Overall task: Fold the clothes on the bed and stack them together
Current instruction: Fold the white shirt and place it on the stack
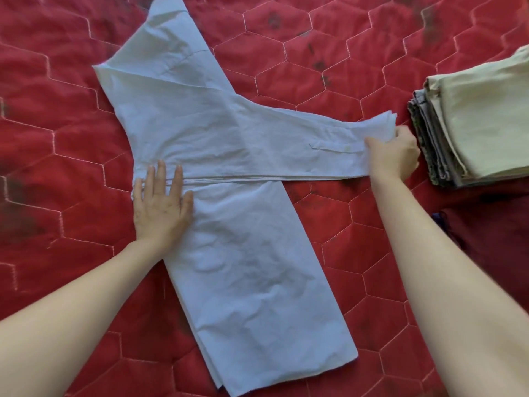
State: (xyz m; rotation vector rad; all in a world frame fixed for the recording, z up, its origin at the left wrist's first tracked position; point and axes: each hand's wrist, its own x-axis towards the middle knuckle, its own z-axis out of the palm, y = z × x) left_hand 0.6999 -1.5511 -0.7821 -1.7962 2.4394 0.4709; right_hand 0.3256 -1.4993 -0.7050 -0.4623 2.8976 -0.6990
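Pale blue-white trousers (217,133) lie spread across the red quilted bed (57,138), one leg stretching toward me and another part folded across to the right. My left hand (160,204) presses flat on the cloth near the fold line, fingers straight. My right hand (392,156) grips the right end of the folded-over part, fingers curled round the cloth edge. A stack of folded clothes (472,133), beige on top and grey-green beneath, sits at the right edge, just beyond my right hand.
The red quilt has a hexagon stitch pattern and dark smudges. A dark maroon cloth (492,233) lies at the right below the stack. Bare quilt shows at the left and along the top.
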